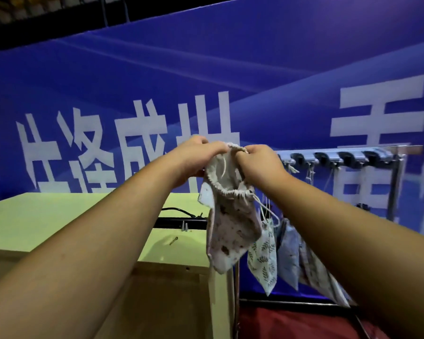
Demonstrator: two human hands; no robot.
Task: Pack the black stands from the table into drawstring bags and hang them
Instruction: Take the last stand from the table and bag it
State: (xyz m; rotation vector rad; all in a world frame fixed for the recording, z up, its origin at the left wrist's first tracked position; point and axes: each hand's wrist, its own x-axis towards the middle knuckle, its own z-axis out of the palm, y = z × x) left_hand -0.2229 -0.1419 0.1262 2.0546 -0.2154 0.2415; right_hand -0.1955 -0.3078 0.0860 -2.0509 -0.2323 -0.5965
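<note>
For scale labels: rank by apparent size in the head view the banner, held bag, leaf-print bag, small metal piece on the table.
1. banner
2. held bag, nearer the camera, so real size unsure
3. leaf-print bag
4. metal piece

blue banner [206, 69] — black cable [177, 210]

It looks like a display booth. A blue banner [206, 69] with white characters backs a plain table [47, 216] and hook rack [340, 156].
</note>
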